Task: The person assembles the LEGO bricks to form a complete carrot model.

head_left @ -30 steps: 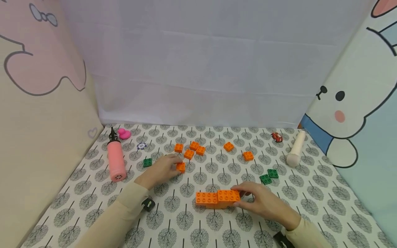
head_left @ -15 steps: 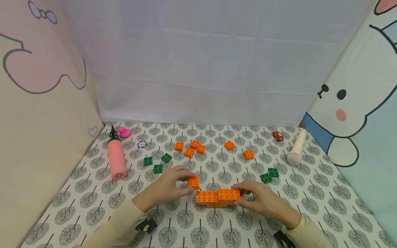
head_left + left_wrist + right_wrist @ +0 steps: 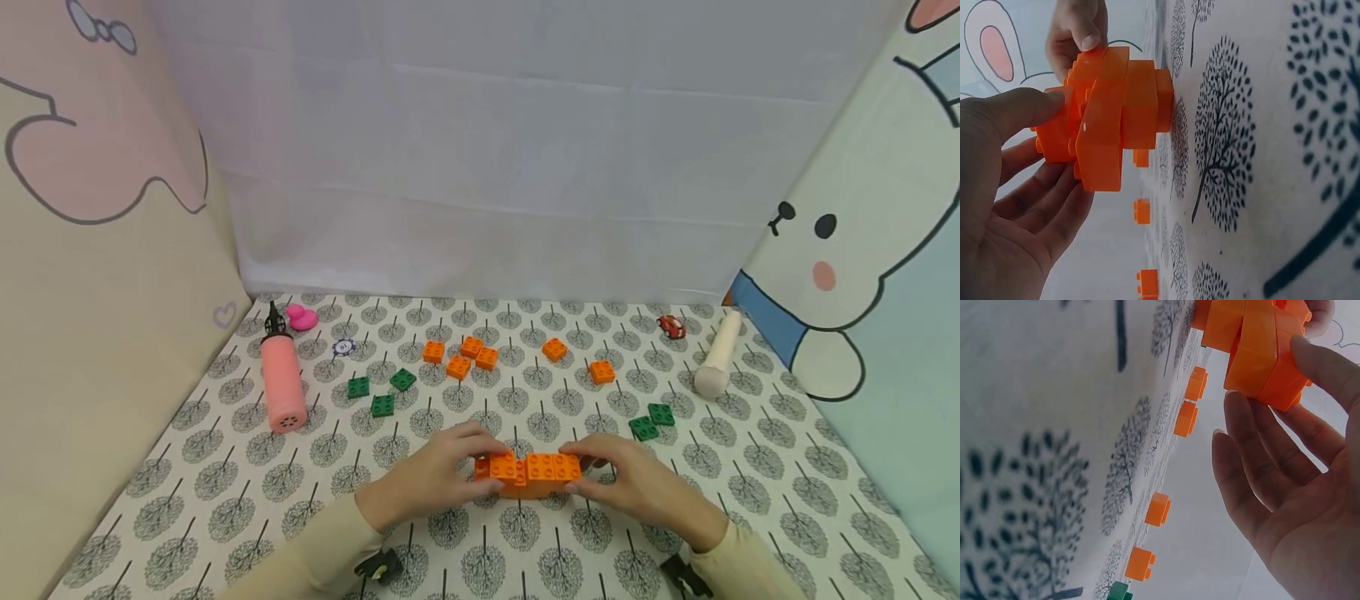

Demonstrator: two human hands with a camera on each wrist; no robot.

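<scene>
Left grip pinches small orange brick between thumb and fingers, studs up, likely so underside is free. Brick at fingertips, over left part of stepped orange stack, bare studs either side; whether fully seated, can't tell. Right grip holds stack's right end, thumb near side, fingers far side, presumably to steady it. Stack sits between grips, seemingly resting on tree-patterned surface.
</scene>
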